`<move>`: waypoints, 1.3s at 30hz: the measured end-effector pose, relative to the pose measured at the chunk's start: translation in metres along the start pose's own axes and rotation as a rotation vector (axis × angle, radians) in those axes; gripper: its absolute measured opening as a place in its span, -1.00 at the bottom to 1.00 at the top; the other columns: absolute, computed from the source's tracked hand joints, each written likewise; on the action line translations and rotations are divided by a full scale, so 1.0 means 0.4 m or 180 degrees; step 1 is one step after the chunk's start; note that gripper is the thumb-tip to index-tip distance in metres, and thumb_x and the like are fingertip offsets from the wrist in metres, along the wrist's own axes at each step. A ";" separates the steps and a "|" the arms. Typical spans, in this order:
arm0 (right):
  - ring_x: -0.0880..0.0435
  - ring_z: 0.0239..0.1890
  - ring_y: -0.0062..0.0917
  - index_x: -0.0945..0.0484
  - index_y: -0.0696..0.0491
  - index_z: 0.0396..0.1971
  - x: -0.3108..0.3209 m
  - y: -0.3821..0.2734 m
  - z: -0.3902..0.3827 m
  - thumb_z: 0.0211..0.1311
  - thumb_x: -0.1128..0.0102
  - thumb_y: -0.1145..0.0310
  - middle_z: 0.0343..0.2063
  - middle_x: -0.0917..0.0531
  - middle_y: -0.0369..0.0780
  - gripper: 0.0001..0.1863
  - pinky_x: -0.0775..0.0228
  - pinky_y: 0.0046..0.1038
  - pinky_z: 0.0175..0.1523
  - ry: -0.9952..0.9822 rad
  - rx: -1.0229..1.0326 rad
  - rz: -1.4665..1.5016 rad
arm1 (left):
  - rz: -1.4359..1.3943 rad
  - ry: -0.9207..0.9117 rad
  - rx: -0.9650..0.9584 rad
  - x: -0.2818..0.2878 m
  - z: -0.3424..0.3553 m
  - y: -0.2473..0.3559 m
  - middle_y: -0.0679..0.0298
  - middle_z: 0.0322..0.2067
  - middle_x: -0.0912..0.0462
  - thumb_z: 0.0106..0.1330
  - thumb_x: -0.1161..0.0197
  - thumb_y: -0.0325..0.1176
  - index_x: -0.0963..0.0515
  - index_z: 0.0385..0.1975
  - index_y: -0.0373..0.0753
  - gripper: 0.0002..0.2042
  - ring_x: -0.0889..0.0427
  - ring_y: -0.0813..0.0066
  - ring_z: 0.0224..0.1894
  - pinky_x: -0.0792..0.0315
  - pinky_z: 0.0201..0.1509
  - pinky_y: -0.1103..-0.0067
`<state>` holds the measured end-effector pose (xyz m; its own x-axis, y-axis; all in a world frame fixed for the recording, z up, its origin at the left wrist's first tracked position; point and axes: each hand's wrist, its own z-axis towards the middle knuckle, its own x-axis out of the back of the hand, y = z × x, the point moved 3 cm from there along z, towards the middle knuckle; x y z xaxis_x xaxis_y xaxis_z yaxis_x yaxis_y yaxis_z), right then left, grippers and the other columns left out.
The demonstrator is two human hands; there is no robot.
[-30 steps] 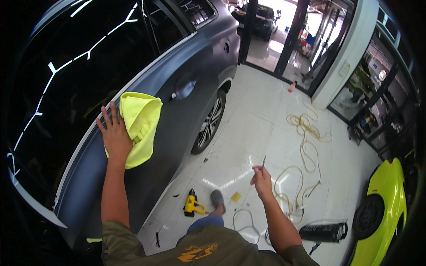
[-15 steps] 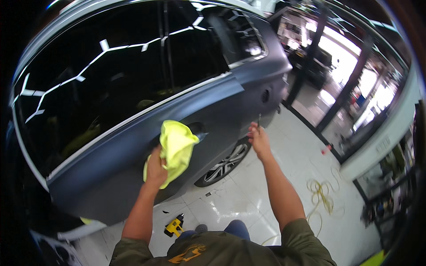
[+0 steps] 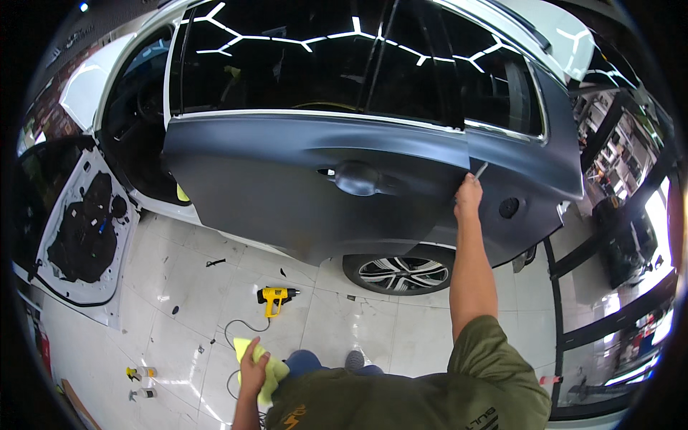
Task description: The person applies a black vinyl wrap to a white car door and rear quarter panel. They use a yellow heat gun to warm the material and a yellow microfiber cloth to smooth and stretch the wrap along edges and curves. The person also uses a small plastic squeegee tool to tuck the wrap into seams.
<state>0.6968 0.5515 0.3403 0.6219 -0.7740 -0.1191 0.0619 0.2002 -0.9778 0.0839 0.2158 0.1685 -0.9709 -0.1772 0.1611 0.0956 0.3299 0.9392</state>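
Note:
In my left hand (image 3: 251, 369), low beside my body, is a bunched yellow-green cloth (image 3: 269, 376). My right hand (image 3: 469, 195) reaches out to the car's rear door (image 3: 287, 208), which wears a matte dark grey-blue skin. Between its closed fingers is a slim, pale, pen-like tool (image 3: 482, 170), tip pointing up and right. The tool lies by the seam between the rear door and the rear quarter panel (image 3: 530, 172); whether it touches the surface I cannot tell. Left of that hand is the door handle recess (image 3: 358, 178).
A yellow heat gun (image 3: 276, 298) with a cord lies on the tiled floor. At left, a front door (image 3: 89, 229) with its inner panel exposed hangs wide. Spray bottles (image 3: 147, 373) are on the floor at lower left. Below the car body is the rear wheel (image 3: 403, 274).
My view has turned to the left. The left hand has dropped with the cloth from the door to near my body. My right hand has come onto the door's rear edge with the tool.

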 end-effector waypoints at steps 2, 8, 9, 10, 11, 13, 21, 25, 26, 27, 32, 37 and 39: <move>-0.53 -0.28 -0.49 -0.54 0.19 -0.18 0.068 0.001 -0.042 0.34 0.03 0.24 -0.34 -0.59 -0.18 -0.69 -0.35 -0.46 -0.13 -0.0010 0.0156 -0.0156 | 0.0783 0.0309 -0.0720 -0.041 -0.078 0.004 0.10 -0.03 -0.52 0.16 -0.27 -0.45 -0.40 0.15 -0.27 -0.51 -0.45 0.27 0.07 -0.31 0.17 0.43; -0.48 -0.44 -0.64 -0.51 0.12 -0.26 0.266 -0.170 -0.573 0.35 0.00 0.16 -0.46 -0.50 -0.30 -0.70 -0.39 -0.55 -0.36 -0.0844 -0.0167 0.0737 | 0.1662 0.0123 -0.1390 -0.246 -0.294 0.174 -0.26 0.09 -0.30 0.04 -0.42 -0.09 -0.25 0.24 -0.25 -0.23 -0.37 -0.24 0.07 -0.36 0.11 0.24; -0.54 -0.36 -0.57 -0.50 0.15 -0.14 0.309 -0.178 -0.654 0.36 0.00 0.13 -0.37 -0.55 -0.25 -0.64 -0.48 -0.52 -0.26 -0.1107 -0.0168 0.0744 | 0.1755 0.0031 -0.1614 -0.275 -0.330 0.210 -0.29 0.07 -0.28 0.02 -0.43 -0.06 -0.24 0.25 -0.25 -0.20 -0.38 -0.22 0.05 -0.38 0.06 0.23; -0.60 -0.28 -0.50 -0.45 0.16 -0.08 0.350 -0.188 -0.743 0.39 0.05 0.17 -0.26 -0.60 -0.18 -0.65 -0.52 -0.43 -0.20 -0.1420 -0.0224 0.0798 | 0.1852 -0.0053 -0.1831 -0.297 -0.368 0.242 -0.32 0.05 -0.26 0.00 -0.44 -0.02 -0.22 0.25 -0.25 -0.16 -0.39 -0.21 0.02 -0.41 0.00 0.23; -0.61 -0.25 -0.48 -0.46 0.18 -0.09 0.384 -0.230 -0.842 0.39 0.05 0.19 -0.25 -0.59 -0.17 -0.65 -0.54 -0.38 -0.15 -0.1569 -0.0247 0.0879 | 0.1969 -0.0080 -0.1917 -0.314 -0.410 0.269 -0.29 0.00 -0.29 -0.04 -0.46 0.03 -0.22 0.25 -0.28 -0.12 -0.40 -0.20 -0.03 -0.40 -0.05 0.21; -0.62 -0.13 -0.40 -0.46 0.17 -0.04 0.431 -0.269 -1.015 0.40 0.05 0.15 -0.19 -0.60 -0.13 -0.61 -0.53 -0.29 0.01 -0.2234 -0.0439 0.1059 | 0.2229 0.0274 -0.2660 -0.305 -0.494 0.295 -0.31 -0.01 -0.29 -0.07 -0.46 0.05 -0.22 0.25 -0.31 -0.09 -0.40 -0.24 -0.04 -0.39 -0.05 0.18; -0.62 -0.09 -0.43 -0.28 0.10 0.23 0.455 -0.453 -1.514 0.44 0.21 0.11 -0.06 -0.60 -0.17 -0.50 -0.39 -0.34 0.03 -0.5047 0.0576 0.0600 | 0.2273 0.2178 -0.2290 0.060 -0.691 0.167 -0.05 0.00 -0.42 0.26 -0.22 -0.34 -0.48 0.06 -0.24 -0.64 -0.46 -0.13 0.01 -0.39 0.05 0.30; -0.57 -0.34 -0.46 -0.31 0.07 0.19 0.513 -0.291 -1.499 0.39 0.14 0.25 -0.29 -0.56 -0.15 -0.58 -0.45 -0.38 -0.22 -0.5512 -0.0750 0.0120 | 0.3296 0.2857 -0.2391 0.279 -0.751 0.114 -0.05 -0.18 -0.47 0.32 -0.14 -0.41 -0.53 -0.15 -0.33 -0.81 -0.51 -0.08 -0.19 -0.44 -0.17 0.27; -0.55 -0.41 -0.46 -0.28 0.04 0.21 0.546 -0.201 -1.456 0.37 0.11 0.29 -0.42 -0.53 -0.19 -0.57 -0.46 -0.35 -0.27 -0.5339 -0.0062 -0.0379 | 0.3474 0.3187 -0.2422 0.324 -0.746 0.101 -0.04 -0.19 -0.48 0.33 -0.12 -0.39 -0.52 -0.16 -0.32 -0.82 -0.52 -0.08 -0.22 -0.44 -0.22 0.26; -0.53 -0.47 -0.45 -0.25 0.01 0.23 0.579 -0.111 -1.419 0.34 0.09 0.33 -0.54 -0.50 -0.22 -0.54 -0.46 -0.32 -0.32 -0.5109 0.0523 -0.0872 | 0.3670 0.3512 -0.2454 0.370 -0.747 0.091 -0.02 -0.20 -0.48 0.35 -0.11 -0.37 -0.51 -0.18 -0.31 -0.83 -0.53 -0.07 -0.25 -0.44 -0.28 0.25; -0.61 -0.15 0.00 -0.45 0.24 0.01 1.116 0.402 -1.230 0.15 0.01 0.25 -0.05 -0.52 0.15 -0.52 -0.44 -0.11 0.02 -0.4721 -0.0824 -0.4400 | 0.3431 0.3979 -0.1540 0.529 -0.770 0.088 0.02 -0.21 -0.47 0.41 -0.03 -0.26 -0.50 -0.16 -0.29 -0.77 -0.55 -0.06 -0.27 -0.45 -0.34 0.26; -0.68 -0.36 -0.28 -0.62 0.18 -0.21 1.444 0.524 -1.147 0.00 -0.22 0.20 -0.36 -0.68 -0.01 -0.59 -0.48 -0.28 -0.31 -0.6364 -0.1892 -0.3147 | 0.2263 0.5112 -0.2013 0.413 -0.822 0.208 -0.02 -0.17 -0.43 0.37 -0.09 -0.07 -0.46 0.08 -0.27 -0.56 -0.44 0.05 -0.05 -0.36 -0.01 0.31; -0.67 -0.42 -0.40 -0.62 0.18 -0.17 1.513 0.532 -1.083 -0.04 -0.24 0.22 -0.40 -0.69 -0.09 -0.57 -0.48 -0.34 -0.38 -0.6240 -0.2974 -0.2899 | 0.2307 0.5634 -0.2309 0.313 -0.797 0.331 -0.01 -0.18 -0.43 0.34 -0.11 -0.01 -0.47 0.06 -0.25 -0.54 -0.42 0.03 -0.06 -0.30 0.04 0.25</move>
<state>0.7482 -0.1344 -0.0146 0.4104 0.9080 -0.0842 0.7597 -0.3915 -0.5192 0.0450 -0.0584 0.4100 0.4625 -0.8783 0.1208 0.7718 0.4659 0.4327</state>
